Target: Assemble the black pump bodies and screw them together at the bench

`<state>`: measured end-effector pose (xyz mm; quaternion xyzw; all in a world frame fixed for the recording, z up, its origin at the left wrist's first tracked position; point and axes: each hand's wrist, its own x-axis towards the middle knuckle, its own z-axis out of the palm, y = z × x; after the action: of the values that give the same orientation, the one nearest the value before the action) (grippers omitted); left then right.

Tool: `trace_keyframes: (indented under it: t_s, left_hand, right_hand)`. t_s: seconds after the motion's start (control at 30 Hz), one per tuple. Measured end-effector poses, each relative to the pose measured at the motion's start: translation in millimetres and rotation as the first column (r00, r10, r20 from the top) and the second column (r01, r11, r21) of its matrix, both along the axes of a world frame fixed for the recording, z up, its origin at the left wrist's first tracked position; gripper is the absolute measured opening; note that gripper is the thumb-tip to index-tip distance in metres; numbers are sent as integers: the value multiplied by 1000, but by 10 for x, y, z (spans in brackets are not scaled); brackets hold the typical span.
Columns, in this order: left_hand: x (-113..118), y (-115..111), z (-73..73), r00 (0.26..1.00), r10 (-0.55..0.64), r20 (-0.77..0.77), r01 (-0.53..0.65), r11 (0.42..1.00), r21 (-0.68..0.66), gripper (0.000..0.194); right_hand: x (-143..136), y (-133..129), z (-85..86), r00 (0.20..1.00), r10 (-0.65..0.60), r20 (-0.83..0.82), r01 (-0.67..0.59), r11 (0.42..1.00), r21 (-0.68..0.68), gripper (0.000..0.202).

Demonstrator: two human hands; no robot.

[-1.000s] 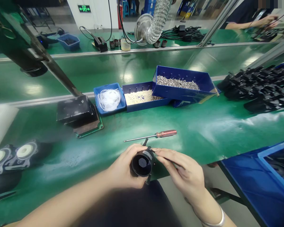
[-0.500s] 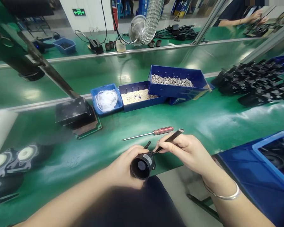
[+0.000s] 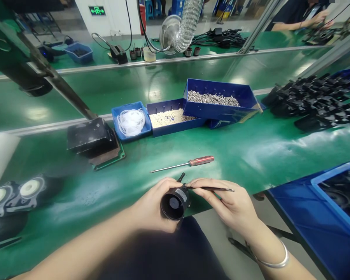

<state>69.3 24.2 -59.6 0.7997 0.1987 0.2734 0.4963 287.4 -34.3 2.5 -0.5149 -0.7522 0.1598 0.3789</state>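
Note:
A black cylindrical housing (image 3: pixel 174 203) with a small label and a short spout is gripped in my left hand (image 3: pixel 156 204), its open end facing me. My right hand (image 3: pixel 231 200) pinches black tweezers (image 3: pixel 212 189), held nearly level, with their tip at the housing's upper right edge beside the spout. Whatever the tip touches is too small to make out. Just beyond both hands, a screwdriver (image 3: pixel 202 160) with a red handle lies on the green table (image 3: pixel 236 146).
Blue bins hold white tubing (image 3: pixel 131 122), small beige pieces (image 3: pixel 169 117) and metal pins (image 3: pixel 212 98). A black stand base (image 3: pixel 90 136) is at left, near round black parts. Black parts (image 3: pixel 315 97) and a blue crate (image 3: pixel 297 210) are at right. Another person's hand (image 3: pixel 321 17) shows far back.
The tweezers have swung from slanting upward to nearly level, and my right hand has rotated and lowered with them. My left hand and the housing are almost unmoved.

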Motion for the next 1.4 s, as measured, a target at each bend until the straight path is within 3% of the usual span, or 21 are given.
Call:
trace_keyframes:
  t_s: [0.2,0.33,0.43,0.57,0.7,0.97,1.23,1.4]
  left_hand:
    - [25,-2,-12,999,27,45,-29,998,54,74]
    - [36,-8,25,995,98,33,-100,993,64,71]
    - [31,-11,40,993,116,-8,-116,993,33,68]
    - [26,-11,36,994,106,-18,-105,994,10,69]
    - [30,-13,43,994,104,-23,-105,994,-9,68]
    - [34,-10,37,996,85,23,-86,996,26,71]
    - [2,-23,-59,998,28,63,-36,991,131,91]
    - [18,-53,-61,997,69,42,-75,988,137,87]
  right_hand:
    - [-72,-48,-43,997,56,49,-58,998,32,21]
    - [-96,-148,-194,990,93,103,-109,981,163,38]
    - [-106,-171,-243,997,79,26,-82,976,199,40]
    - [-129,-135,-206,992,21,-128,-4,991,137,30]
    - [-125,-125,-201,985,21,-172,-3,995,103,29]
    - [-110,-123,-144,997,70,-37,-64,986,156,28]
    - [-104,-170,-225,975,135,177,-181,944,277,42]
    - [-134,-184,-193,994,92,61,-103,967,232,35]
